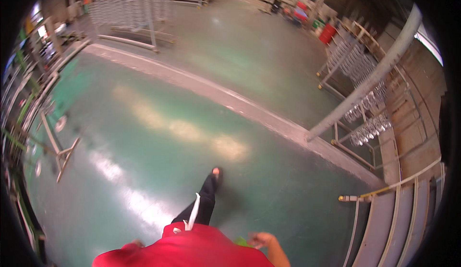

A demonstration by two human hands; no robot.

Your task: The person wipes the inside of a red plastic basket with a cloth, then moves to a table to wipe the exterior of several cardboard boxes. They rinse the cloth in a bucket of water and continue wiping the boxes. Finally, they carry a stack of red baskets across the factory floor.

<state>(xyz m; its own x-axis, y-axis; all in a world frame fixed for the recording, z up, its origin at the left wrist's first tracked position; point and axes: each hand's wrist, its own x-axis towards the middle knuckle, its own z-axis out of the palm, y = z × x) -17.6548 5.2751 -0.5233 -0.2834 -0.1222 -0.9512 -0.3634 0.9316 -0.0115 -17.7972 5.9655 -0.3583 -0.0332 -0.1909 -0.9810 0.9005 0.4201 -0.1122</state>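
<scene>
My right hand (260,239) hangs beside my red shirt (197,248) at the lower edge, its fingers curled and somewhat blurred. A bright green thing (241,241), perhaps cloth, shows between its fingers and the shirt; its kind is too small to tell. Of my left hand (139,243) only a small part appears past the red sleeve, and its fingers are hidden. White ties (193,212) dangle at my waist over dark trousers (206,199). One foot (216,171) is out ahead on the green floor.
A pale raised strip (192,78) crosses the floor diagonally. Racks of shiny metal parts stand far left (120,12) and right (355,60), near a slanting pole (370,79). A metal stand (60,154) is at left, a panel cart (398,219) at lower right. A red drum (327,34) is farther off.
</scene>
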